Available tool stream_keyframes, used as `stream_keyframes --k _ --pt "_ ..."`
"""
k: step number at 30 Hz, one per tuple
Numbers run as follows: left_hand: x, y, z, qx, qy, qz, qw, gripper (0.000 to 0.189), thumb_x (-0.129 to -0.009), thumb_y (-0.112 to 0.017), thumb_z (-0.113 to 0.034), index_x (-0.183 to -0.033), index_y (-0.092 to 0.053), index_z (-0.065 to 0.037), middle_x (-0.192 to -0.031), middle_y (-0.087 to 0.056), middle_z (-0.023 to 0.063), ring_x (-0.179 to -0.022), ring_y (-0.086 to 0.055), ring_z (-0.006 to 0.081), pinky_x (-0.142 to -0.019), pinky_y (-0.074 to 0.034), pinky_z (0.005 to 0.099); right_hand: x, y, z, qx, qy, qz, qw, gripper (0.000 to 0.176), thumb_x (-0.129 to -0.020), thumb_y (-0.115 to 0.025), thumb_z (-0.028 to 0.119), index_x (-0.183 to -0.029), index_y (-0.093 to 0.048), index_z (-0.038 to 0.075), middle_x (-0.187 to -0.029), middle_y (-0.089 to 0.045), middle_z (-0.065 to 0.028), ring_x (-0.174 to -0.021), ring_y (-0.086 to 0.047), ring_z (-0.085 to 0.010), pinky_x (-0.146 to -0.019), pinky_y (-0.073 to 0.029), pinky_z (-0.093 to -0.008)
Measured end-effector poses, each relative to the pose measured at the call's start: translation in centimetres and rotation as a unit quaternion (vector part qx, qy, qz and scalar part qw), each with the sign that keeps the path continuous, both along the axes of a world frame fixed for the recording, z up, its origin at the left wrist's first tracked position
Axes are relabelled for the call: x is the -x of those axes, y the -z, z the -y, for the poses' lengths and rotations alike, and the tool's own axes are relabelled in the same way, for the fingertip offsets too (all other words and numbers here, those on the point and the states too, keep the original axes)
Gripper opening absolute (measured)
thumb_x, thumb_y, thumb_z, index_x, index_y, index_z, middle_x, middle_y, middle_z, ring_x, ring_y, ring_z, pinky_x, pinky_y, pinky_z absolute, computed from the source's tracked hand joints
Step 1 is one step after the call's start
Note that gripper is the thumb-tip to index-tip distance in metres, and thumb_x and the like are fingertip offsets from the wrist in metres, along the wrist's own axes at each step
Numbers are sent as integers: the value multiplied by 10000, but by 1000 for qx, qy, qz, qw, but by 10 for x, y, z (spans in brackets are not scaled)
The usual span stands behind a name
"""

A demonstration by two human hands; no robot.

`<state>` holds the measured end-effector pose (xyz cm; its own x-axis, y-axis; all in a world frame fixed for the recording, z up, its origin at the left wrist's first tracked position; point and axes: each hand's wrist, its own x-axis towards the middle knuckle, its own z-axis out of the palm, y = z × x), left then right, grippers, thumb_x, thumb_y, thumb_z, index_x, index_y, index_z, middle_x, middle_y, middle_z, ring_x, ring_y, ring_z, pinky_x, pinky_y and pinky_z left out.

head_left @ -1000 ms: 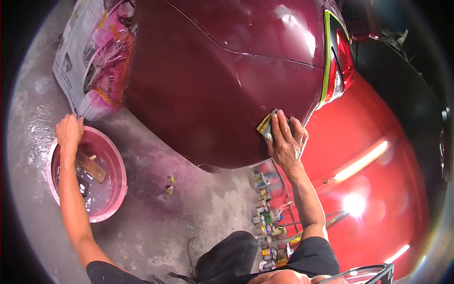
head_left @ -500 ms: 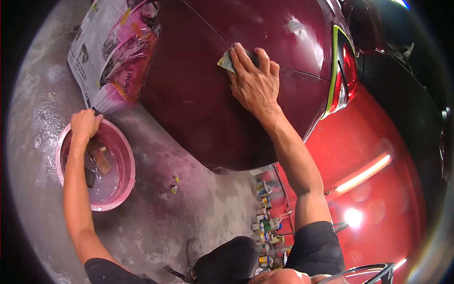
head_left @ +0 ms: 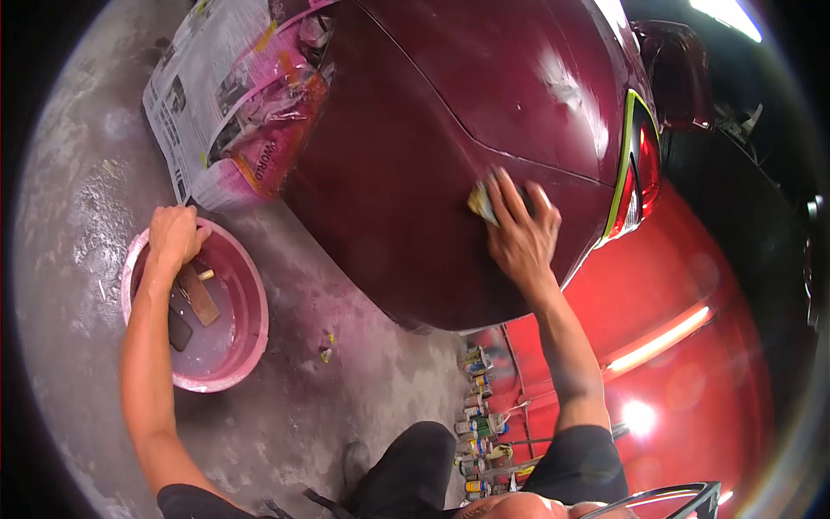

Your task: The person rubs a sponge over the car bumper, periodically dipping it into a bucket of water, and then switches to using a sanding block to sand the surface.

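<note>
My right hand (head_left: 519,233) presses a folded piece of sandpaper (head_left: 481,201) flat against the dark maroon car body panel (head_left: 406,147), just below a panel seam. My left hand (head_left: 175,235) rests on the rim of a pink basin (head_left: 246,333) on the floor. The basin holds cloudy water and a flat wooden block (head_left: 199,294). Yellow-green masking tape (head_left: 624,164) edges the red tail light (head_left: 647,169) to the right of my right hand.
Newspaper (head_left: 226,104) covers the wheel area at upper left. The grey concrete floor (head_left: 346,406) is stained with pink slurry. A glossy red surface (head_left: 692,346) mirrors lights and a row of small cans (head_left: 478,415).
My right hand swept with the sandpaper from the panel's lower right up to the upper middle, then back down and right. The left hand stayed on the basin rim.
</note>
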<state>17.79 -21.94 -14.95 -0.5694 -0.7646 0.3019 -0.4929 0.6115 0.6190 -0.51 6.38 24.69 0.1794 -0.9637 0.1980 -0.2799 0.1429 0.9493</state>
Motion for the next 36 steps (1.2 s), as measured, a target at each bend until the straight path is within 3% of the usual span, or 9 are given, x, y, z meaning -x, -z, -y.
stream_keyframes --k 1,5,7,11,17,21,27,32,36 --pt "1 2 1 -2 5 6 1000 339 -832 -735 -334 -865 -720 4 -879 -717 206 -890 -686 375 -867 -480 469 7 1 -21 13 -4 -11 1000 553 -844 -692 233 -1381 -572 177 -1457 -515 45 -1293 -420 -299 -972 -375 -411" --pt "10 7 2 -23 4 19 1000 319 -817 -750 -319 -872 -725 -6 -877 -717 203 -888 -683 369 -859 -480 472 -24 4 63 -2 16 -5 1000 530 -851 -696 241 -1365 -589 170 -1429 -560 53 -1320 -416 -302 -983 -368 -400" --pt "8 13 1 -4 6 6 1000 311 -815 -754 -313 -870 -726 -8 -875 -718 203 -882 -683 370 -856 -480 468 -20 8 96 -14 -47 13 999 524 -849 -704 239 -1358 -600 170 -1419 -572 59 -1314 -430 -299 -989 -359 -393" --pt "8 15 2 21 3 -3 1000 288 -816 -754 -294 -870 -728 -12 -888 -719 197 -884 -684 365 -853 -477 455 5 5 5 16 -19 11 1000 496 -856 -699 231 -1341 -611 184 -1397 -588 82 -1309 -436 -293 -993 -361 -403" --pt "8 11 0 -21 6 20 1000 279 -822 -744 -294 -882 -730 -21 -926 -718 190 -920 -681 351 -890 -459 439 -17 8 106 10 -48 24 999 558 -828 -728 257 -1368 -594 225 -1482 -470 -27 -1243 -451 -279 -983 -374 -408" --pt "9 13 0 2 -2 11 1000 267 -820 -747 -279 -871 -711 -19 -901 -712 190 -923 -675 355 -920 -443 463 -11 9 43 14 -47 -4 999 554 -833 -718 266 -1367 -575 220 -1473 -454 -38 -1203 -458 -294 -957 -383 -419" --pt "6 14 2 -27 22 27 999 280 -832 -735 -286 -924 -702 -24 -971 -700 194 -978 -656 342 -944 -426 446 -17 19 135 5 -33 13 999 589 -807 -732 240 -1374 -574 214 -1444 -475 -28 -1190 -458 -298 -948 -390 -427" --pt "-2 3 1 -54 66 54 995 426 -814 -756 -326 -1065 -675 9 -1129 -662 180 -1117 -589 313 -984 -403 428 2 10 23 22 -36 32 999 600 -775 -737 160 -1362 -615 189 -1451 -495 -52 -1228 -449 -309 -997 -367 -436" --pt "-10 -10 -12 -46 74 49 995 526 -807 -763 -344 -1172 -636 12 -1172 -640 186 -1150 -562 341 -1050 -372 477 -9 15 -15 47 46 -12 998 593 -778 -713 135 -1363 -618 148 -1451 -500 -79 -1234 -443 -304 -1007 -343 -434"
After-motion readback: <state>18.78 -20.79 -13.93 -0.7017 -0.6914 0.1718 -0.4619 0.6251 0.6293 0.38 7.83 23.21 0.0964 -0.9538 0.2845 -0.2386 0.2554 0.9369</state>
